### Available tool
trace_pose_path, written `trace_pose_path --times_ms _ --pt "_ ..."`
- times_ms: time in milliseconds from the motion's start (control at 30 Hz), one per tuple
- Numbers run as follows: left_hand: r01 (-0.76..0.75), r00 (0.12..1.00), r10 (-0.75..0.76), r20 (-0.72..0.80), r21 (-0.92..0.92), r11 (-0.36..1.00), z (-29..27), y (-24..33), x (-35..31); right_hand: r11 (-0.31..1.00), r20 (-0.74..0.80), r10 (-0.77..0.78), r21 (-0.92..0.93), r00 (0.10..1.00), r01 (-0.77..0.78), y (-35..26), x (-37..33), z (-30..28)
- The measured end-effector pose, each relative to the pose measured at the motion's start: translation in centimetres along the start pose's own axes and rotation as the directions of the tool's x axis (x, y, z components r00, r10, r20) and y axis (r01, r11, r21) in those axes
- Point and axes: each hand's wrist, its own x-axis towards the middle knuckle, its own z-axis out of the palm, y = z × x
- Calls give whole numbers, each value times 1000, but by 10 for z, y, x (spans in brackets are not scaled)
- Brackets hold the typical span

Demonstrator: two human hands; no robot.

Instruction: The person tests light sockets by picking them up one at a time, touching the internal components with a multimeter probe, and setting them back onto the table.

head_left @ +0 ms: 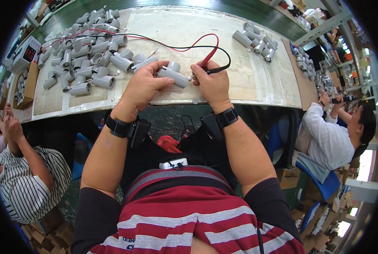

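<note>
My left hand (144, 84) is closed round a grey plastic T-shaped housing (175, 78), tilted over the near part of the table. In my right hand (212, 82) are a red test probe (207, 58) and a black test probe (217, 70), pinched together. Their metal tips meet the right end of the grey housing, though the exact contact is too small to make out. From the probes a red and a black lead (172, 47) run left across the table towards a white meter box (25, 55) with a lit red display.
A large heap of grey T-shaped housings (87, 55) covers the table's left side. A smaller group (256, 40) lies at the far right. A cardboard box (27, 86) stands by the left edge. Seated people work on both sides, one in a white top (324, 135).
</note>
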Motion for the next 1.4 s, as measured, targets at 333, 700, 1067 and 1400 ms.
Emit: trace_pose_path --times_ms 333,700,1067,1400 --pt "-45 997 49 -65 60 997 -5 -3 1 999 12 -32 40 999 32 4 4 7" --pt "-125 980 171 -98 362 924 -9 18 -25 913 9 18 408 1000 -20 17 6 -15" --pt "-344 492 270 -828 101 934 -262 32 -117 933 39 -3 360 999 -11 14 11 -10" --pt "-72 590 76 -804 42 997 -300 32 -116 937 41 -20 351 999 4 17 6 -10"
